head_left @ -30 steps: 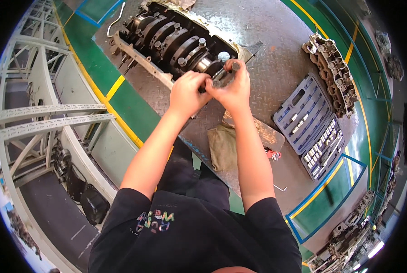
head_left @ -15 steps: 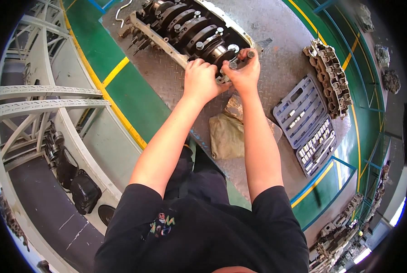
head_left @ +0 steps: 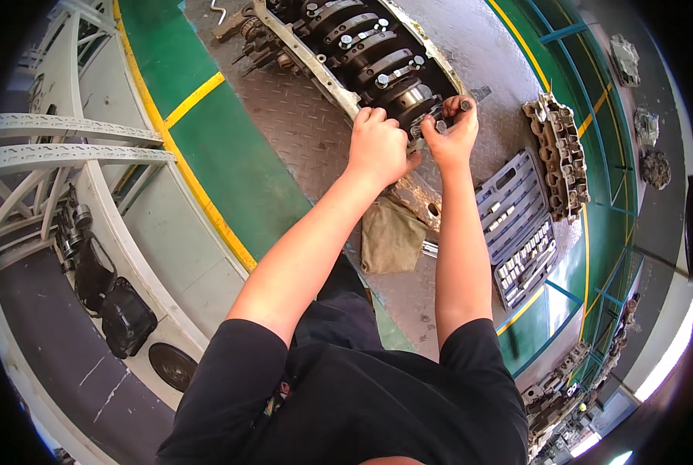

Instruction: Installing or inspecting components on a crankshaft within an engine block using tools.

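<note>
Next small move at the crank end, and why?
I'd probably check the seating of the two bolts before applying force. The right hand has its thumb and fingers around them, and the left hand is at the same end of the engine block, beside the crankshaft. The fingers hide the bolts' lower ends, so I can't tell if they're aligned.

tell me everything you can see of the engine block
The engine block looks like grimy metal, dark inside with a paler rim. Its open side faces up, baring a crankshaft with rounded webs and several bright bolts. It lies slanted over the patterned metal plate, far end out of frame. Both hands are at its near end; contact is unclear.
</note>
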The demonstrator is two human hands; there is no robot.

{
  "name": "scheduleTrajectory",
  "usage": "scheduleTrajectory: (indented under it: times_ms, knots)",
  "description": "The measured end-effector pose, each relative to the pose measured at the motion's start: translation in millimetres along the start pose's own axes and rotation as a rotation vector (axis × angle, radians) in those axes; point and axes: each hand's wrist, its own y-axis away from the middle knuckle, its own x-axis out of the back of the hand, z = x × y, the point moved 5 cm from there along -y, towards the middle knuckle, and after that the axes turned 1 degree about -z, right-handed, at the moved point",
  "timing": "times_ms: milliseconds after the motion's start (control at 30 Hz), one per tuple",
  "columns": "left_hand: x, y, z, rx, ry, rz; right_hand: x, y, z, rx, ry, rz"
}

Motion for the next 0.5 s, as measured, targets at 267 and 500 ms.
scheduleTrajectory:
  times_ms: [267,500]
  knots:
    - [4,-7,-5,-0.01,-0.017,0.034,-7,-6,0,-0.135,0.107,-0.023]
    - [2,-8,7,-0.012,-0.07,-0.049,1,0,5,-0.076,0.041,0.012]
